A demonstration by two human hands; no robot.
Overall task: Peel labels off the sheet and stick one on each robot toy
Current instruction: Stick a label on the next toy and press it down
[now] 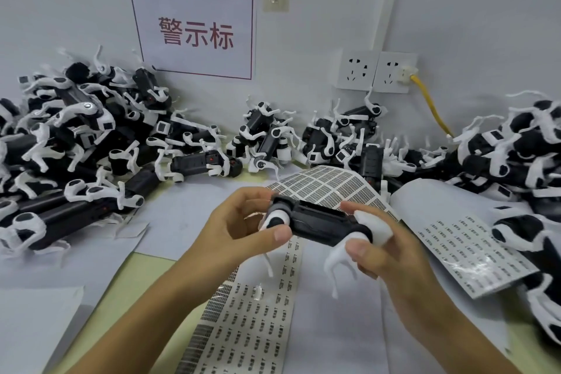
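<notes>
**Toy held over label sheets, stock heaped on three sides**

While both my hands are raised above the table, I grip one black-and-white robot toy [315, 222] between them. My left hand [239, 228] curls round its front end, thumb against a white leg joint; my right hand [385, 255] pinches the rear, fingers wrapped about the white hind legs. Directly beneath lies a long label sheet [258, 316], partly hidden by my forearms. A second sheet [328, 185] curves up behind the toy; a third [473, 246] lies to the right. Piled toys [76, 136] crowd the left, the back wall and the right edge. On the wall hang a red-bordered sign [195, 32] and sockets [376, 71] with a yellow cable [431, 106].
</notes>
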